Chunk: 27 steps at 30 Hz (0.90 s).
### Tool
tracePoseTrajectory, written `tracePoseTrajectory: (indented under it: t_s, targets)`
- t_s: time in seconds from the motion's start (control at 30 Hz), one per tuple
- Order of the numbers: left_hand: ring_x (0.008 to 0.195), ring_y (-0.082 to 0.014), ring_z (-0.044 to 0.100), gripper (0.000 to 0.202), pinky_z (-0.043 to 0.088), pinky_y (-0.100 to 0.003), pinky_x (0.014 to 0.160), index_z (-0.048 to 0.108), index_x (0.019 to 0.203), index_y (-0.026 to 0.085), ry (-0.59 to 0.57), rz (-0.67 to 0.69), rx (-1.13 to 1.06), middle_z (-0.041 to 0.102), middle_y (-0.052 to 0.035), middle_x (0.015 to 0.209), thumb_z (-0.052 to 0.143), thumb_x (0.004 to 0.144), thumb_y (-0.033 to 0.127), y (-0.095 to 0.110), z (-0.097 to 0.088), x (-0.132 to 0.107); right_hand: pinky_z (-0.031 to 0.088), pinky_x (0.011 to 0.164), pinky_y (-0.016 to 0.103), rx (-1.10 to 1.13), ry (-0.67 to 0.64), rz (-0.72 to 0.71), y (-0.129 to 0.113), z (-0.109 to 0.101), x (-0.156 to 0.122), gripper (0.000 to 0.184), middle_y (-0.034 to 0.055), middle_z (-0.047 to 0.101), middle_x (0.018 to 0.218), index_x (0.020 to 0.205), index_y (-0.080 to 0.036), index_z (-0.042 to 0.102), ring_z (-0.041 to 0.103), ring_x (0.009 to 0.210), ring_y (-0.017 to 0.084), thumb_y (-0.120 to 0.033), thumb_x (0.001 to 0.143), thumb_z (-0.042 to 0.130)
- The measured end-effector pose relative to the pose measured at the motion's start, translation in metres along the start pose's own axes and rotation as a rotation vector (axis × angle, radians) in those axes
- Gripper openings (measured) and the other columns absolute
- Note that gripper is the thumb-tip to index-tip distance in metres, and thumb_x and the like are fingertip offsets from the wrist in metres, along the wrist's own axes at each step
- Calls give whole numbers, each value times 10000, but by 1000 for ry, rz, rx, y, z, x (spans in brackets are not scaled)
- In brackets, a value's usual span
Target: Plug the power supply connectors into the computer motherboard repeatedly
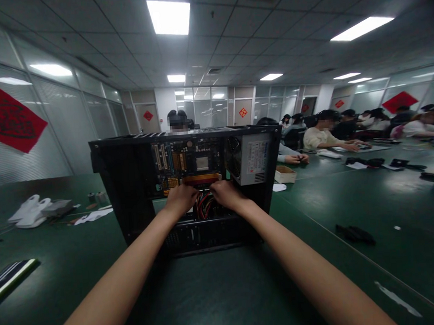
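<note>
A black computer case [110,189] stands on the table in front of me with its side open. Inside it a motherboard [212,155] shows a bare square processor [202,163], and a silver power supply [254,159] sits at upper right. Both of my hands reach into the case, at the two ends of the orange and dark-red memory slots [203,179]. My left hand [182,198] is closed at the left end, my right hand [227,194] at the right end; their fingertips are partly hidden. Red and black cables [205,206] hang between and below them.
The green table [219,296] stretches out on all sides. To the left lie a white plastic bag [30,210], a grey box [57,208] and a dark, green-edged object [11,281]. At right are a small open carton [285,174] and black cloth [356,234]. Several people sit beyond.
</note>
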State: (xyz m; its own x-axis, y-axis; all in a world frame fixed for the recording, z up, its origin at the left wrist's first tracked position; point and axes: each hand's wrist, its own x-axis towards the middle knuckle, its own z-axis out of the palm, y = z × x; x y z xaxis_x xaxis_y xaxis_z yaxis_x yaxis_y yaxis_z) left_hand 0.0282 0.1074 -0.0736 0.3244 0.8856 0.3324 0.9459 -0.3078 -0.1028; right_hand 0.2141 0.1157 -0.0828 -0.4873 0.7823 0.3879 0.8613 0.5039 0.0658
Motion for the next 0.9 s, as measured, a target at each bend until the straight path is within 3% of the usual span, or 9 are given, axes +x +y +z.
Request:
tracePoseTrajectory:
  t_s: [0.13,0.23,0.3,0.37,0.5,0.67,0.9]
  targets:
    - [937,-304,691,363,470,-354,747,750,1069,246,77,-37,-76,748,-126,1025,423,964,365,-7,-6,-17,414,732,249,-52,109,-4,1,-15,-37,388,107,688,1018,1018,-131,643,645,921,174,-297,1047,294]
    - [954,-264,689,377,456,-311,724,747,1028,249,136,-72,-238,753,-90,1032,400,978,388,1,-9,-40,381,644,283,-127,103,-69,10,-15,-81,420,92,690,852,879,-152,665,642,764,197,-425,1017,377]
    - [922,-235,691,398,445,-289,705,747,994,259,148,-95,-307,756,-68,1008,384,982,421,16,-8,-58,366,656,307,-271,126,-185,17,-8,-107,391,92,678,789,866,-141,669,629,728,206,-403,1008,417]
    - [866,-220,691,413,426,-281,671,750,933,272,165,-130,-305,759,-45,955,379,978,447,34,-4,-74,356,684,324,-365,189,-240,22,-1,-124,298,92,676,807,1020,-112,662,619,727,199,-287,1013,421]
    - [828,-216,684,428,413,-297,701,759,850,258,276,-208,-255,763,-40,911,388,971,434,63,4,-88,330,707,347,-393,267,-183,18,7,-132,259,86,663,829,1121,-96,628,599,736,200,-202,1005,422]
    - [836,-246,693,416,423,-336,770,783,869,251,365,-364,-256,769,-71,883,418,952,431,73,7,-81,308,704,349,-375,257,-149,11,5,-128,204,61,638,812,1059,-135,630,583,732,200,-193,995,445]
    - [775,-319,700,550,430,-361,654,804,856,293,281,-546,-314,760,-129,826,327,945,553,67,7,-66,335,695,350,-394,247,-141,7,3,-130,164,59,643,801,1024,-148,611,591,716,195,-194,987,458]
